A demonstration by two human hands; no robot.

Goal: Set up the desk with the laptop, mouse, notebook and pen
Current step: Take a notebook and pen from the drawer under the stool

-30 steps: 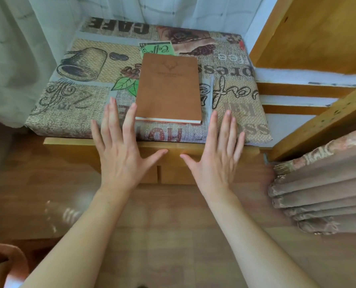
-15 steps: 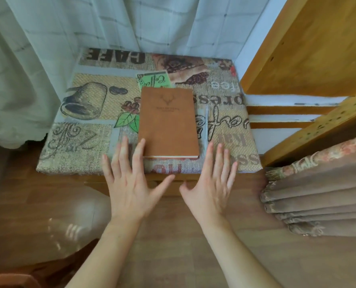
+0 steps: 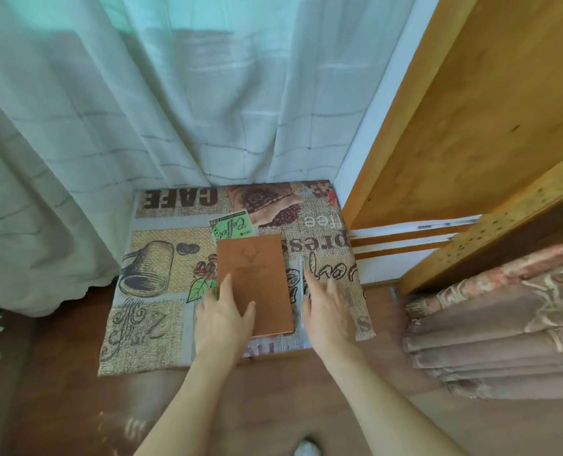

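A brown notebook (image 3: 257, 274) with a stamped deer head lies closed on a low seat with a coffee-print cushion (image 3: 161, 284). My left hand (image 3: 226, 320) rests flat on the notebook's near left corner, fingers apart. A slim silver pen (image 3: 302, 274) lies on the cushion just right of the notebook. My right hand (image 3: 328, 311) is over the pen's near end with fingers spread; whether it touches the pen I cannot tell. No laptop or mouse is in view.
White sheer curtains (image 3: 175, 93) hang behind and to the left of the seat. A wooden furniture panel (image 3: 471, 110) rises at the right, with a folded brown patterned fabric (image 3: 504, 324) below it. Wooden floor (image 3: 59, 390) lies in front.
Both hands moved forward from the seat's front edge onto the cushion: the left now lies on the notebook, the right over the pen. The camera view has risen and pulled back.
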